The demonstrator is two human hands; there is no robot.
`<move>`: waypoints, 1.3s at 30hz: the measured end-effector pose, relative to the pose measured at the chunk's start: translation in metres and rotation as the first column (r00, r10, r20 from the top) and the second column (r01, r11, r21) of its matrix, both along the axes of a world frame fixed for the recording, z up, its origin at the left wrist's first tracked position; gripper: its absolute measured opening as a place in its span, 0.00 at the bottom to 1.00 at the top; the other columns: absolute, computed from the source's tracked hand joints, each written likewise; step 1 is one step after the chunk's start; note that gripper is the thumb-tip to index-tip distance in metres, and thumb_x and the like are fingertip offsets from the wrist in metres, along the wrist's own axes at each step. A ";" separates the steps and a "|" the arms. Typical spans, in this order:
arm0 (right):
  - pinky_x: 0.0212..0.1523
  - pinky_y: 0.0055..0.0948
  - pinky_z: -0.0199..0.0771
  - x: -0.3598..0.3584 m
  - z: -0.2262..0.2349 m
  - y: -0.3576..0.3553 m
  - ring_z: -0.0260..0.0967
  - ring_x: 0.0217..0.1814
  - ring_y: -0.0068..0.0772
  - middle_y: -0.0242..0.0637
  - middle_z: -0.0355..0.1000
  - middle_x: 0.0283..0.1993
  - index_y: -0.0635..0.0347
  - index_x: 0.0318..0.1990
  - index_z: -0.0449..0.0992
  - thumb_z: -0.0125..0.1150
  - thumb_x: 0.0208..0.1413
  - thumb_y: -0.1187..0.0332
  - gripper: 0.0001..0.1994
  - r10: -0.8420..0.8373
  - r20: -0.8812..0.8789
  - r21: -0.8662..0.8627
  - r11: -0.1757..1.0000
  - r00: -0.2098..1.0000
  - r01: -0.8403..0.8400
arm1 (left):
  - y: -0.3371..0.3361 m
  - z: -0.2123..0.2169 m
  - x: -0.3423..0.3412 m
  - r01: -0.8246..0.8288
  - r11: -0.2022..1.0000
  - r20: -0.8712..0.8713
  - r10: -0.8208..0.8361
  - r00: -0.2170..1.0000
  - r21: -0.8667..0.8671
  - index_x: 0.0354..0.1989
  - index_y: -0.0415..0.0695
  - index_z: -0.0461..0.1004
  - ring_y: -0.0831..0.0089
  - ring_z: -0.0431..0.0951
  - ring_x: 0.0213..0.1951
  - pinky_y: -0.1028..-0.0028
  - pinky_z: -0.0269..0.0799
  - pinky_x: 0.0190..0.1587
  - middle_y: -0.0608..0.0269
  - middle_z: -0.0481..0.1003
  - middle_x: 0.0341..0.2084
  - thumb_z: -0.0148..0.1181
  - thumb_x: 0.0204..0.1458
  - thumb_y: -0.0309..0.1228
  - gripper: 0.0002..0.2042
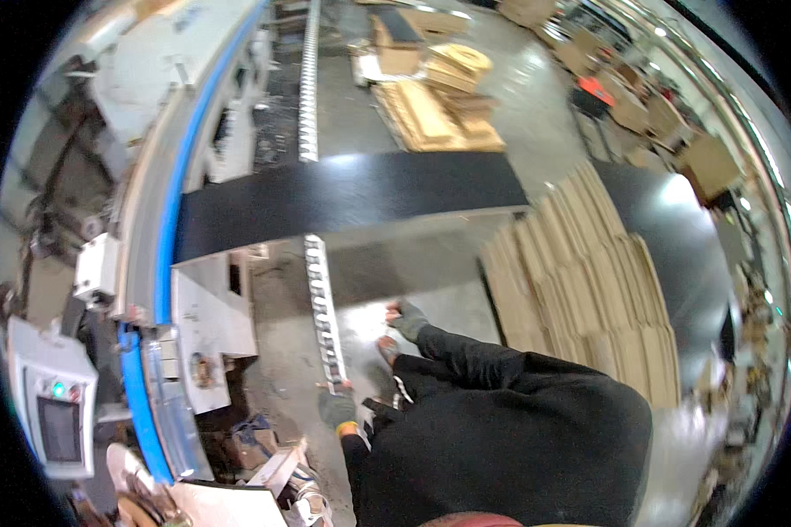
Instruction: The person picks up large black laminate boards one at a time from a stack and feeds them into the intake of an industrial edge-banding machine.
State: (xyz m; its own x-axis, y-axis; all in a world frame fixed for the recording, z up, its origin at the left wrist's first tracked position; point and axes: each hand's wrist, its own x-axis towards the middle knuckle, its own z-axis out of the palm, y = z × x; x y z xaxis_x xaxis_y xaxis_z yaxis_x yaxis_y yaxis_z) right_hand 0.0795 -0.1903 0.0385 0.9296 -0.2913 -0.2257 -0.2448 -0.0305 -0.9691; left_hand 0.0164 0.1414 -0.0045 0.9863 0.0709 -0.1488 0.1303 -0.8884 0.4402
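While the gloved left hand (336,408) sits at the near end of the roller track (321,303), blur leaves it unclear whether its fingers close on the rail or only rest there. The track runs away over the floor (369,277), passing under a black board (351,195). It looks stiff and fairly heavy for its length, and its rollers would likely turn under a palm, so the side rails seem the surer hold. The gloved right hand (407,322) hangs over the floor, fingers loosely parted, apparently holding nothing. Beyond the hands, the board spans from the blue-edged machine (169,220) toward a brown stack (580,281); it appears rigid and smooth, perhaps slippery, best gripped by its long edges. A control box (59,386) stands far left; tan panels (422,114) lie ahead.
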 end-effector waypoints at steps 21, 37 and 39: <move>0.66 0.45 0.65 -0.212 0.219 -0.247 0.60 0.70 0.49 0.49 0.58 0.71 0.58 0.70 0.58 0.70 0.54 0.62 0.38 -0.691 0.308 -0.530 0.446 0.654 0.721 | -0.023 0.079 0.009 -0.129 0.966 -0.140 0.099 0.985 -0.223 0.43 0.36 0.75 0.50 0.78 0.36 0.59 0.72 0.42 0.46 0.79 0.34 0.73 0.44 0.48 0.28; 0.66 0.45 0.67 -0.230 0.237 -0.472 0.58 0.70 0.48 0.51 0.37 0.77 0.55 0.65 0.62 0.71 0.53 0.61 0.34 -0.764 0.528 -0.363 0.194 0.372 0.911 | -0.063 0.076 0.007 -0.111 0.951 0.314 0.015 0.949 0.288 0.55 0.35 0.70 0.48 0.76 0.46 0.57 0.71 0.49 0.43 0.76 0.44 0.62 0.53 0.55 0.33; 0.66 0.46 0.66 -0.234 0.234 -0.470 0.58 0.69 0.48 0.51 0.40 0.75 0.56 0.66 0.60 0.70 0.53 0.62 0.35 -0.741 0.552 -0.372 0.191 0.381 0.909 | -0.143 0.115 0.008 -0.167 0.985 0.366 0.142 0.920 0.037 0.56 0.33 0.69 0.52 0.76 0.46 0.66 0.72 0.51 0.45 0.75 0.48 0.61 0.56 0.54 0.34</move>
